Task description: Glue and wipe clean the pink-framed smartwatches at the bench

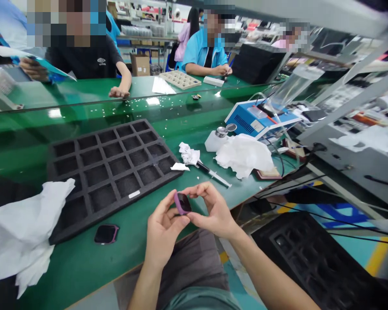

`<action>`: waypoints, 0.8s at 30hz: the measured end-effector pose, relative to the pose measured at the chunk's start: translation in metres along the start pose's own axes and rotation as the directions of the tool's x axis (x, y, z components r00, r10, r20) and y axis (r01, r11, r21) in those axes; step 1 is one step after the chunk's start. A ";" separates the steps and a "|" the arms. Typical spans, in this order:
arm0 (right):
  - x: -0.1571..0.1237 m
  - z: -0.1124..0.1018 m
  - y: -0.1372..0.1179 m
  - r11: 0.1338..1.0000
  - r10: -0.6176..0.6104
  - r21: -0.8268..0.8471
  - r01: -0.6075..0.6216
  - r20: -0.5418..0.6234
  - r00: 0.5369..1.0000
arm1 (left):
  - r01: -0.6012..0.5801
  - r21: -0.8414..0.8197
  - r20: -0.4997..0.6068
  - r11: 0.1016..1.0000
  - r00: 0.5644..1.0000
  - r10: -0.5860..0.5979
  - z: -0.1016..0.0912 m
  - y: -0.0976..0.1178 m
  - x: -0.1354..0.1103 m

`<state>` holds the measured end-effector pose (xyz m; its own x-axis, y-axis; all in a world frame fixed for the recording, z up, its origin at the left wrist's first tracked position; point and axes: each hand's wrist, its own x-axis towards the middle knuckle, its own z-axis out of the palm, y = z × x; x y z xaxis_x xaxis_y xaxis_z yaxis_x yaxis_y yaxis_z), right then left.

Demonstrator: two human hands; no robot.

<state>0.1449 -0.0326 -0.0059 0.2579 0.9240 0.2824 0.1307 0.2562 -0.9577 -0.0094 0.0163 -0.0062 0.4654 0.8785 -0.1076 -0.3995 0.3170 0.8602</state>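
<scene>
A: Head cam: L grip (163,228)?
B: Closed on purple-framed device (183,203), L side.
A: R grip (213,212)?
B: Narrow, thumb + fingertips on its R side.
A: Device loc?
B: Btwn both hands, over table (132,234), nr. blk foam tray (116,204).

Watch-like device (183,203): small, rounded rectangular body, purple casing, dark face. Pose: tilted on edge, face turned toward about two o'clock, casing side showing at nine. Location: about six o'clock from view centre, held at the fingertips between left hand (163,224), at eight o'clock, and right hand (215,211), at three.
</scene>
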 end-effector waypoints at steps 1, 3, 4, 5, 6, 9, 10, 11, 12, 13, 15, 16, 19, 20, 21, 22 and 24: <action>0.002 -0.002 -0.003 1.000 -0.007 -0.023 0.007 0.018 1.000 | -0.006 -0.012 -0.014 1.000 1.000 0.006 -0.001 0.000 0.000; 0.011 -0.010 -0.010 0.996 -0.020 -0.082 0.029 0.107 0.994 | -0.014 -0.033 -0.035 0.999 0.999 0.013 -0.004 -0.001 0.000; 0.020 -0.016 -0.014 0.991 -0.028 -0.122 0.047 0.156 0.987 | -0.016 -0.041 -0.048 0.999 0.999 0.014 -0.006 -0.002 -0.001; 0.031 -0.023 -0.017 0.981 -0.030 -0.181 0.066 0.197 0.980 | -0.016 -0.049 -0.064 0.999 0.998 0.012 -0.008 -0.004 -0.002; 0.045 -0.029 -0.020 0.966 -0.035 -0.245 0.088 0.212 0.977 | -0.015 -0.053 -0.083 0.998 0.996 0.011 -0.009 -0.005 -0.002; 0.095 -0.040 -0.017 0.860 0.006 -0.508 0.040 0.089 0.996 | -0.020 -0.050 -0.139 0.999 0.990 0.013 -0.013 -0.008 -0.004; 0.111 -0.040 -0.014 0.821 0.059 -0.571 0.007 0.097 0.994 | -0.022 -0.050 -0.149 0.998 0.989 0.014 -0.013 -0.008 -0.004; 0.123 -0.038 -0.010 0.785 0.111 -0.619 -0.015 0.117 0.987 | -0.021 -0.052 -0.154 0.998 0.988 0.012 -0.013 -0.008 -0.004; 0.133 -0.035 -0.006 0.764 0.140 -0.645 -0.024 0.131 0.981 | -0.016 -0.055 -0.159 0.998 0.987 0.007 -0.012 -0.007 -0.005; 0.140 -0.031 -0.002 0.749 0.161 -0.662 -0.026 0.144 0.976 | -0.013 -0.063 -0.170 0.998 0.985 0.002 -0.010 -0.007 -0.005; 0.144 -0.024 0.003 0.734 0.169 -0.679 -0.020 0.155 0.973 | -0.014 -0.082 -0.202 0.997 0.979 -0.003 -0.007 -0.007 -0.005; 0.143 -0.021 0.005 0.730 0.166 -0.684 -0.015 0.156 0.974 | -0.027 -0.094 -0.222 0.995 0.975 0.005 -0.005 -0.008 -0.005; 0.135 -0.013 0.009 0.731 0.133 -0.682 0.002 0.145 0.980 | -0.070 -0.104 -0.246 0.992 0.968 0.043 -0.002 -0.013 -0.003; 0.132 -0.012 0.010 0.736 0.118 -0.676 0.007 0.139 0.983 | -0.077 -0.100 -0.245 0.992 0.968 0.051 -0.002 -0.014 -0.002; 0.129 -0.013 0.011 0.743 0.102 -0.669 0.012 0.130 0.986 | -0.081 -0.094 -0.246 0.992 0.968 0.055 -0.002 -0.016 -0.001; 0.128 -0.015 0.010 0.749 0.082 -0.663 0.016 0.116 0.990 | -0.082 -0.091 -0.249 0.992 0.967 0.057 -0.002 -0.017 0.000; 0.128 -0.027 0.005 0.753 0.034 -0.657 0.016 0.063 0.997 | -0.082 -0.096 -0.254 0.992 0.966 0.055 -0.003 -0.017 0.001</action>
<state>0.2048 0.0790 0.0271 0.2015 0.9482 0.2456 0.7318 0.0209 -0.6812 -0.0044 0.0127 -0.0226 0.2271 0.9566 -0.1827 -0.5103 0.2767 0.8143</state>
